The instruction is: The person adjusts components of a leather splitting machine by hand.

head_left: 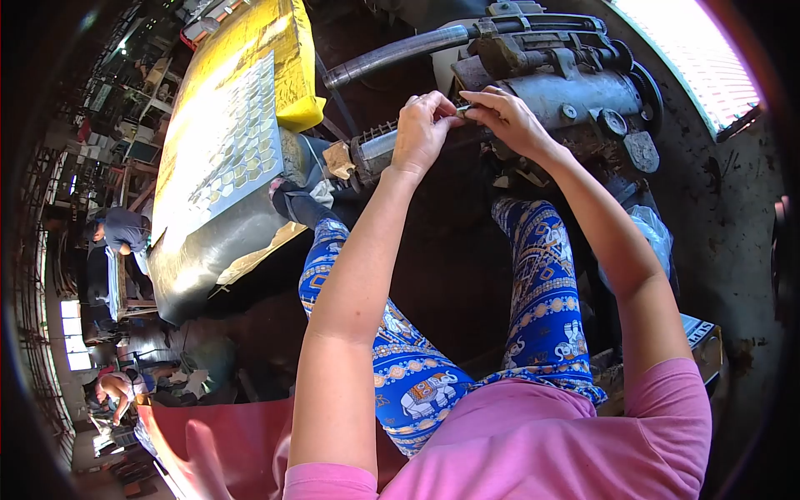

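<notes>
Over the front of a metal machine [533, 96], my left hand [423, 132] and my right hand [510, 121] meet with their fingertips close together. Both are closed in a pinch. A small pale piece [464, 109] shows between the fingertips, too small to name. Just left of my left hand is the machine's metal roller [379, 147], with a row of coils or teeth along it. A wooden block [338, 160] sits at the roller's near end. My left fingers partly cover the roller.
To the left stands a padded table with a yellow cover [293, 75], bearing rows of small flat pieces on a sheet [242, 142]. Gears [646, 96] sit at the machine's right end. A plastic bag [650, 233] hangs by my right arm. Two people work at far left.
</notes>
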Demonstrator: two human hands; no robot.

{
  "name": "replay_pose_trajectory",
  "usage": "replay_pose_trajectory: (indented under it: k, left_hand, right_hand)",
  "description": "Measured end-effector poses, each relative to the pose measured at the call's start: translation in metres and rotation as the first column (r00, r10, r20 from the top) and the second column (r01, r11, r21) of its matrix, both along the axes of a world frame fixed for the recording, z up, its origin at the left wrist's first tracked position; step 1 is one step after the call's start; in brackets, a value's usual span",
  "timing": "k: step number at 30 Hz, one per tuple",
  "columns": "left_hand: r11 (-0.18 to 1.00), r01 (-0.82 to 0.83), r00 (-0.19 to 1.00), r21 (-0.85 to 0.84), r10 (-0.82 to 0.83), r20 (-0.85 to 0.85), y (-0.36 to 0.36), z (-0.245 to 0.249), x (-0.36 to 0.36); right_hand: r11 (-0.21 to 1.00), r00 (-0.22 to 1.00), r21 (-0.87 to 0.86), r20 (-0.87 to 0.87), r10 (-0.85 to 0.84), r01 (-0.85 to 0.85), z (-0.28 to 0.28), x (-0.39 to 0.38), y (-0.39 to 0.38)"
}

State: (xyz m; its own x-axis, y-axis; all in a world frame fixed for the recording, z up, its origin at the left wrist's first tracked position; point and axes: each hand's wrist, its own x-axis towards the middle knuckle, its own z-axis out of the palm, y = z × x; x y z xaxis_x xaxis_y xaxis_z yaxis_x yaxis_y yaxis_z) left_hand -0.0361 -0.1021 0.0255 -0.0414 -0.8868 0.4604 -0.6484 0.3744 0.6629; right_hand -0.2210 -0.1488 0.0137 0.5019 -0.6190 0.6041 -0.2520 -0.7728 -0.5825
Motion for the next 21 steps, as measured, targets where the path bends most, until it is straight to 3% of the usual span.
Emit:
replay_pose_trajectory:
  k: [3, 6, 9, 12, 15, 18, 21]
  left_hand:
    - [1.000, 0.019, 1.000, -0.005, -0.019, 0.007, -0.001, -0.001, 0.002]
    - [0.999, 0.029, 0.999, -0.044, -0.028, 0.023, -0.002, -0.004, 0.002]
    - [0.982, -0.032, 0.983, -0.187, 0.064, 0.169, -0.002, -0.006, 0.009]
    - [0.986, 0.004, 0.995, -0.165, 0.013, 0.097, -0.004, -0.004, 0.009]
    - [0.996, 0.083, 0.995, -0.022, -0.082, 0.056, -0.001, 0.002, 0.007]
    - [0.995, 0.070, 0.987, -0.070, -0.058, 0.152, -0.003, -0.003, 0.004]
    - [0.998, 0.045, 0.992, -0.054, -0.038, 0.118, -0.005, -0.006, 0.004]
  right_hand:
    - [0.995, 1.000, 0.095, -0.004, 0.001, -0.001, 0.000, 0.000, 0.008]
    - [1.000, 0.999, 0.002, 0.051, -0.010, 0.010, -0.009, 0.007, 0.002]
    - [0.997, 0.999, -0.072, -0.037, -0.016, 0.013, -0.008, 0.010, -0.004]
    - [1.000, 0.997, -0.009, -0.077, 0.000, -0.001, -0.002, 0.008, -0.007]
    - [1.000, 0.995, -0.009, -0.100, 0.024, -0.025, 0.001, 0.004, -0.007]
    - [0.998, 0.993, -0.047, -0.113, 0.026, -0.031, 0.003, 0.003, -0.003]
    - [0.992, 0.990, 0.040, -0.080, -0.118, 0.121, 0.003, 0.001, 0.010]
